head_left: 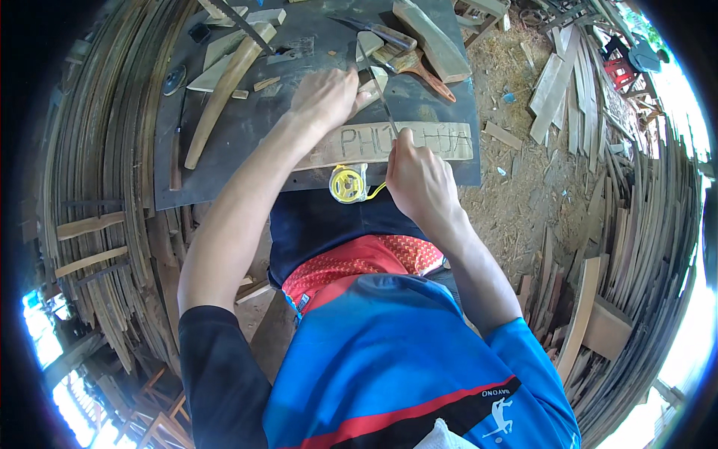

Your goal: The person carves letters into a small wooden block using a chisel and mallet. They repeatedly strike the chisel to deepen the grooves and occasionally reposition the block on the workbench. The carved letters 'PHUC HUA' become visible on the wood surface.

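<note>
My right hand (421,173) is closed around the near end of a long, thin metal file (384,99), which slants away to the far left. The file lies across a small pale wood block (373,87). Gripping that block from the left is my left hand (327,96), its fingers curled and partly hidden. Just in front of both hands lies a wooden board (348,142) with dark hand-drawn lettering; my right hand covers part of it. A yellow tape measure (347,184) sits at the table's near edge, beside my right hand.
On the dark table (247,161) are a long curved wooden handle (221,105), a paintbrush (422,71), a thick wood block (434,41) and a chisel-like tool (176,159). Stacked planks (112,187) line the left; more timber (636,232) stands at right above a sawdust-strewn floor (523,191).
</note>
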### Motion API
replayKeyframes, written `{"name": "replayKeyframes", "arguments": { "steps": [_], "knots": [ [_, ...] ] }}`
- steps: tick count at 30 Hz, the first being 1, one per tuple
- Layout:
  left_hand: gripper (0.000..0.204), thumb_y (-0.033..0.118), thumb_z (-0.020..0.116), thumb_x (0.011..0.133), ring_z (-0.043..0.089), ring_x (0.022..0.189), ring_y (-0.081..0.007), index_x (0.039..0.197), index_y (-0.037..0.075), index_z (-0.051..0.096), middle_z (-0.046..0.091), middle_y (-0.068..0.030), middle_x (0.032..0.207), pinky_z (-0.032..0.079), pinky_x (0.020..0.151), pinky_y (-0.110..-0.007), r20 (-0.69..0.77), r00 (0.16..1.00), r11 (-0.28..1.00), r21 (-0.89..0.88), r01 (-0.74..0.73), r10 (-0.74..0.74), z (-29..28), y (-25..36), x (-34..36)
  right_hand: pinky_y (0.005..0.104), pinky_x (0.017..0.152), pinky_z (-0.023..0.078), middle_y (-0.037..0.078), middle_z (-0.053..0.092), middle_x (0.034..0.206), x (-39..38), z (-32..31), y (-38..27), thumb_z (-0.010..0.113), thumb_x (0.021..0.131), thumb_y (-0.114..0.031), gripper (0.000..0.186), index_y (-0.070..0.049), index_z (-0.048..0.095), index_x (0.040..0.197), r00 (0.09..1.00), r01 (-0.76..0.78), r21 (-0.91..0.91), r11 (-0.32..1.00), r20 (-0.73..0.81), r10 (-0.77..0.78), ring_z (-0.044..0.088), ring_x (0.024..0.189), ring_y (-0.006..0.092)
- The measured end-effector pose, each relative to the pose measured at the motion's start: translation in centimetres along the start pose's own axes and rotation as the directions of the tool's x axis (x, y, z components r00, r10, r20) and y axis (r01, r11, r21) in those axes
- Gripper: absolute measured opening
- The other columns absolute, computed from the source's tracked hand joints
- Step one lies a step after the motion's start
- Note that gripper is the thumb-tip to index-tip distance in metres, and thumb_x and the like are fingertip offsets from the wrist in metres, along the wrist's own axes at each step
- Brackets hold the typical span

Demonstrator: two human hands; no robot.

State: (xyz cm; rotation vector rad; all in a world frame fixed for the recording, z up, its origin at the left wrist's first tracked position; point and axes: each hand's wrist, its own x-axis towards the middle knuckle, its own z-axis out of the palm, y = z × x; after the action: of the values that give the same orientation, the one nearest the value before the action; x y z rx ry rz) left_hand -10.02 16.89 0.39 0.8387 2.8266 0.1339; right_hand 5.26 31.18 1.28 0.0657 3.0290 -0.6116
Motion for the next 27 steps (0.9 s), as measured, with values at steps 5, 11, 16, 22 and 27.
{"name": "replayKeyframes", "arguments": {
  "steps": [5, 11, 16, 22, 27],
  "knots": [
    [0.048, 0.041, 0.061, 0.099, 0.072, 0.093, -0.0391, 0.119, -0.002, 0.061, 0.073, -0.0248, 0.094, 0.059, 0.079, -0.049, -0.044, 0.999, 1.0, 0.018, -0.024, 0.025, 0.9, 0.0, -0.2, 0.0555, 0.064, 0.055, 0.028, 0.066, 0.07, 1.1, -0.6, 1.0, 0.047, 0.1, -0.016, 0.019, 0.002, 0.053, 0.097, 0.999, 0.046, 0.038, 0.998, -0.004, -0.046, 0.068, 0.068, 0.0473],
    [0.05, 0.045, 0.058, 0.099, 0.073, 0.095, -0.0362, 0.117, -0.002, 0.061, 0.074, -0.0224, 0.096, 0.059, 0.081, -0.047, -0.047, 0.999, 0.999, 0.038, 0.019, -0.017, 0.2, 0.4, -0.3, 0.0576, 0.066, 0.053, 0.029, 0.065, 0.069, 2.8, -1.4, 2.7, 0.045, 0.105, -0.024, 0.028, 0.001, 0.054, 0.097, 0.997, 0.078, 0.028, 0.997, -0.001, -0.078, 0.067, 0.069, 0.0484],
    [0.057, 0.05, 0.056, 0.099, 0.071, 0.102, -0.038, 0.124, -0.002, 0.059, 0.073, -0.0241, 0.1, 0.057, 0.088, -0.047, 0.006, 0.993, 0.993, 0.003, 0.118, -0.118, 0.1, 1.4, -0.2, 0.0567, 0.065, 0.054, 0.029, 0.065, 0.069, 2.8, -0.8, 2.5, 0.046, 0.104, -0.023, 0.028, 0.002, 0.054, 0.096, 0.997, 0.077, 0.016, 0.997, -0.007, -0.077, 0.067, 0.069, 0.048],
    [0.067, 0.048, 0.054, 0.101, 0.068, 0.109, -0.0398, 0.14, -0.006, 0.049, 0.07, -0.0284, 0.11, 0.055, 0.095, -0.048, -0.085, 0.996, 0.999, -0.04, -0.027, 0.024, 1.0, 0.2, -0.4, 0.0544, 0.065, 0.056, 0.03, 0.066, 0.072, 4.3, -0.8, 2.1, 0.047, 0.099, -0.015, 0.022, 0.005, 0.056, 0.094, 0.991, 0.126, 0.016, 0.992, -0.037, -0.126, 0.069, 0.07, 0.0475],
    [0.058, 0.046, 0.056, 0.101, 0.068, 0.104, -0.0432, 0.125, -0.007, 0.057, 0.07, -0.0284, 0.107, 0.058, 0.087, -0.05, 0.024, 0.999, 0.998, -0.054, 0.042, -0.04, 0.5, 0.3, 0.2, 0.0539, 0.065, 0.057, 0.03, 0.067, 0.073, 4.2, -0.2, 1.5, 0.047, 0.1, -0.015, 0.023, 0.006, 0.055, 0.095, 0.996, 0.081, 0.024, 0.996, -0.023, -0.081, 0.069, 0.07, 0.0479]
  ]
}}
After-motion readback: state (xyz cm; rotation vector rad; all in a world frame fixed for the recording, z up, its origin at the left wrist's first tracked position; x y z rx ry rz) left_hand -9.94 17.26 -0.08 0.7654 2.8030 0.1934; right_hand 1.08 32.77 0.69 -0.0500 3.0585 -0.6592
